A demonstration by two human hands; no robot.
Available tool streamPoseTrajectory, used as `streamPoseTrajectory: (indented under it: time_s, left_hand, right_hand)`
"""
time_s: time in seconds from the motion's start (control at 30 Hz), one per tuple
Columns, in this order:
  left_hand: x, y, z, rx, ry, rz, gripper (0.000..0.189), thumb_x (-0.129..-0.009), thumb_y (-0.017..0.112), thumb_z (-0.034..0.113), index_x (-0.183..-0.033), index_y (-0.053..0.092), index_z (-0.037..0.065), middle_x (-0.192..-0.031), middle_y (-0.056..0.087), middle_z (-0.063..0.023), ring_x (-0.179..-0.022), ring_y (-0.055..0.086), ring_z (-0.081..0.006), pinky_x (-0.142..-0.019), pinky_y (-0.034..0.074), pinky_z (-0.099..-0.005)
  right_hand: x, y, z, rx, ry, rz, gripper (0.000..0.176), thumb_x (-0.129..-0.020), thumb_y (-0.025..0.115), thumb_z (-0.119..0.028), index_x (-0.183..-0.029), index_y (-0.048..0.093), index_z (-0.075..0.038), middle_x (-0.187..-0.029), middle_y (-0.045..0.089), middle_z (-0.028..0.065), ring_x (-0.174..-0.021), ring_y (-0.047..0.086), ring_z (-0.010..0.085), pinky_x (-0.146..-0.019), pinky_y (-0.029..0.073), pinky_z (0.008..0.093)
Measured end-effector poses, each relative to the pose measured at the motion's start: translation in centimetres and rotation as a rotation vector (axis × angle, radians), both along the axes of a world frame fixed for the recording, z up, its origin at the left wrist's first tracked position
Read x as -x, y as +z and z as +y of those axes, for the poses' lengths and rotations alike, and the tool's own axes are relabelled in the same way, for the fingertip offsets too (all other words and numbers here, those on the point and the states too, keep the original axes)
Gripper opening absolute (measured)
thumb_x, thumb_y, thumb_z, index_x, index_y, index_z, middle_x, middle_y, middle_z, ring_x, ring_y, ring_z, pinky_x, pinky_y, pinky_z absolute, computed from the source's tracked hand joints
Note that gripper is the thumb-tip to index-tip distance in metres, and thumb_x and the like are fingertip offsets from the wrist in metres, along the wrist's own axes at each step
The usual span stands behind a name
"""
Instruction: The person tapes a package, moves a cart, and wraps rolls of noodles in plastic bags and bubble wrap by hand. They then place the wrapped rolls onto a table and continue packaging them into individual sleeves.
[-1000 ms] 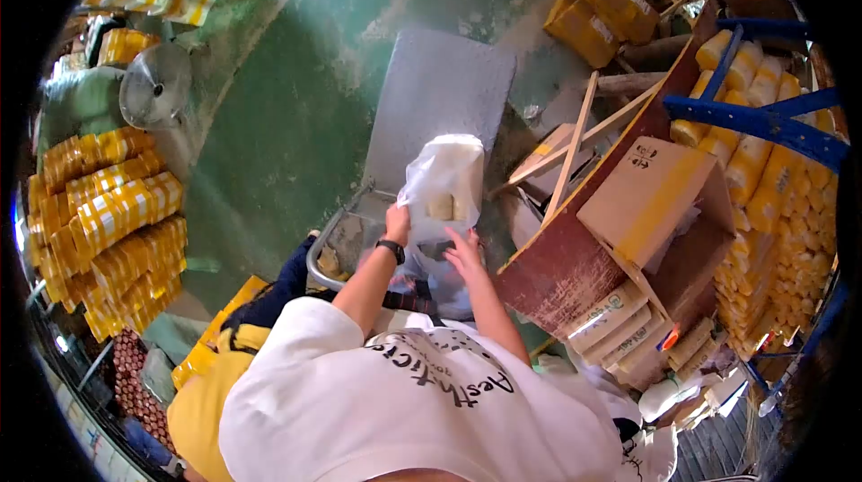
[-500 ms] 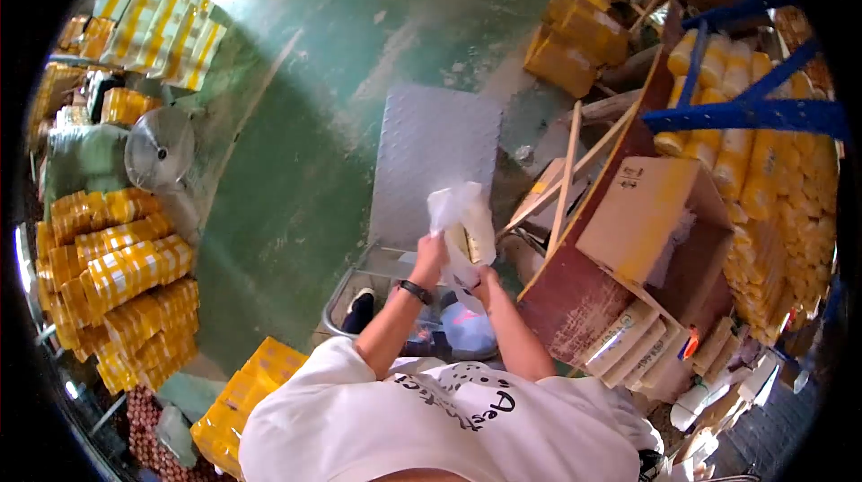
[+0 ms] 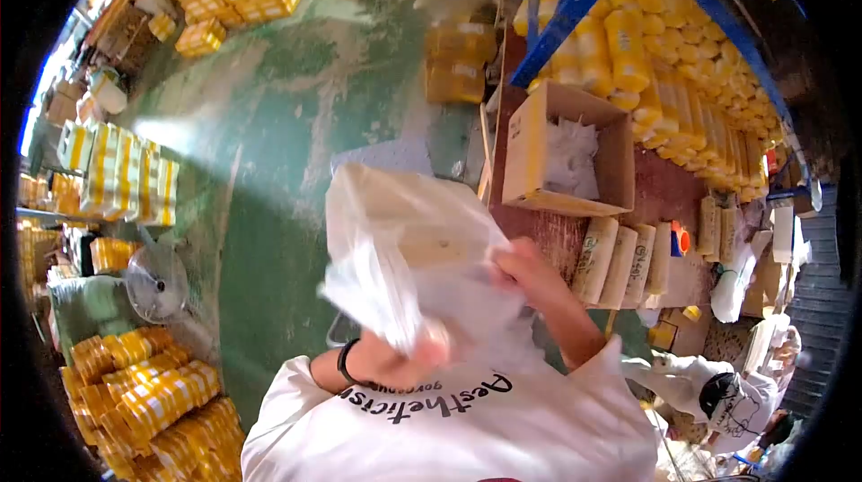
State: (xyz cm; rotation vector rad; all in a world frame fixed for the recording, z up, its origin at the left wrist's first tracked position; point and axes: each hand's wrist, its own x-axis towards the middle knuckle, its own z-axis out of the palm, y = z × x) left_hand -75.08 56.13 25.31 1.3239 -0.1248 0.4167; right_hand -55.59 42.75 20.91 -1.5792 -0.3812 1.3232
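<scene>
A large translucent white plastic bag (image 3: 395, 222) is spread out in front of my chest, blurred along its left edge. Through its film a pale beige area shows in the middle. My left hand (image 3: 417, 356), with a dark band at the wrist, is closed on gathered plastic at the bag's lower left. At the bag's right edge, my right hand (image 3: 525, 271) pinches the film with its fingers together. The bag hides most of the grey sheet (image 3: 382, 155) on the floor behind it.
To the right, an open cardboard box (image 3: 525, 163) with white plastic inside stands on a reddish table (image 3: 664, 184), near several beige packages (image 3: 620, 258). Yellow-wrapped rolls (image 3: 628, 51) are stacked behind a blue frame (image 3: 579, 11). A fan (image 3: 154, 283) and taped bundles (image 3: 171, 392) stand left. Another person (image 3: 727, 401) is lower right.
The bag has come up closer to me and opened out much wider. Both hands have risen and moved further apart. My view has turned to the right and tilted up.
</scene>
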Motion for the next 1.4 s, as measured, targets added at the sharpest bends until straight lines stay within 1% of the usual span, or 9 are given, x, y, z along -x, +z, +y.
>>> streamPoseTrajectory:
  time_s: [0.07,0.33,0.57,0.83,0.87,0.97,1.07,1.17,1.4]
  left_hand:
    - [-0.5,2.8,-0.9,-0.241,-0.246,-0.198,0.009,-0.086,0.056,0.009,-0.079,0.055,0.003,-0.074,0.059,-0.0088,-0.069,0.058,-0.0232,-0.063,0.046,-0.0344]
    - [-6.3,7.9,-6.4,-0.491,-0.237,-0.245,0.008,-0.085,0.058,0.01,-0.082,0.056,0.002,-0.079,0.059,-0.0105,-0.074,0.058,-0.0253,-0.066,0.046,-0.0355]
    - [-12.7,7.3,-11.2,-0.405,-0.219,-0.282,0.009,-0.085,0.059,0.011,-0.085,0.057,0.002,-0.083,0.058,-0.012,-0.077,0.057,-0.0271,-0.069,0.046,-0.0364]
    - [-16.7,2.7,-21.5,-0.36,-0.122,-0.231,0.012,-0.084,0.061,0.012,-0.089,0.058,0.001,-0.087,0.058,-0.0136,-0.082,0.057,-0.0292,-0.072,0.046,-0.0375]
    - [-16.9,2.1,-22.1,-0.389,-0.103,-0.196,0.012,-0.084,0.061,0.012,-0.089,0.058,0.001,-0.088,0.058,-0.0139,-0.082,0.057,-0.0294,-0.072,0.045,-0.0377]
    - [-16.7,1.0,-23.2,-0.606,-0.102,-0.068,0.019,-0.083,0.063,0.014,-0.098,0.058,0.003,-0.095,0.059,-0.0145,-0.088,0.057,-0.0297,-0.078,0.045,-0.0376]
    - [-15.5,0.6,-22.8,-0.802,0.028,-0.001,0.04,-0.08,0.068,0.017,-0.116,0.057,0.006,-0.109,0.06,-0.0151,-0.097,0.058,-0.0313,-0.087,0.044,-0.0376]
    - [-13.8,-2.4,-21.4,-0.609,0.063,0.267,0.035,-0.081,0.066,0.013,-0.113,0.058,0.005,-0.109,0.06,-0.0139,-0.098,0.058,-0.0341,-0.083,0.048,-0.0378]
    - [0.9,-20.4,-18.7,-1.134,0.503,0.955,0.037,-0.08,0.065,0.026,-0.112,0.055,0.011,-0.109,0.056,-0.0098,-0.105,0.052,-0.0294,-0.094,0.039,-0.0477]
  right_hand:
    - [-0.5,4.7,-1.9,-0.111,-0.013,-0.08,0.019,-0.078,0.051,-0.01,-0.061,0.056,-0.006,-0.055,0.05,-0.0024,-0.045,0.042,0.0046,-0.041,0.03,0.022]
    - [-5.8,13.7,-6.3,-0.551,-0.082,-0.031,0.014,-0.078,0.049,-0.007,-0.067,0.058,-0.005,-0.06,0.051,-0.0036,-0.049,0.043,0.0044,-0.043,0.029,0.0212]
    - [-11.2,9.9,-10.7,-0.64,-0.182,0.169,0.014,-0.082,0.052,-0.009,-0.069,0.057,-0.005,-0.06,0.049,-0.0039,-0.048,0.042,0.0051,-0.042,0.03,0.0208]
    - [-14.7,3.1,-22.5,-0.745,-0.482,-0.146,0.017,-0.075,0.04,0.0,-0.071,0.057,-0.003,-0.058,0.05,0.0005,-0.044,0.042,0.0074,-0.036,0.032,0.0219]
    - [-15.9,0.9,-24.4,-0.839,-0.306,0.056,0.014,-0.076,0.044,-0.002,-0.074,0.057,-0.002,-0.061,0.053,0.0017,-0.045,0.043,0.0078,-0.038,0.034,0.0221]
    - [-15.5,-2.5,-25.8,-0.315,-0.688,-0.094,0.01,-0.078,0.05,-0.006,-0.081,0.058,-0.001,-0.069,0.057,0.0033,-0.053,0.05,0.0097,-0.046,0.041,0.0237]
    - [-17.4,-2.3,-27.5,-0.301,-0.78,0.009,0.018,-0.082,0.055,-0.014,-0.094,0.059,-0.001,-0.086,0.061,0.0084,-0.077,0.059,0.0175,-0.067,0.048,0.03]
    - [-19.5,-0.8,-26.3,-0.072,-0.756,-0.285,0.023,-0.085,0.054,-0.016,-0.101,0.059,0.0,-0.096,0.06,0.0095,-0.09,0.058,0.0206,-0.08,0.046,0.0314]
    - [-19.4,1.0,-22.5,-0.144,-0.609,-0.97,0.024,-0.091,0.051,-0.016,-0.107,0.058,0.001,-0.108,0.055,0.0108,-0.103,0.05,0.0201,-0.092,0.039,0.0321]
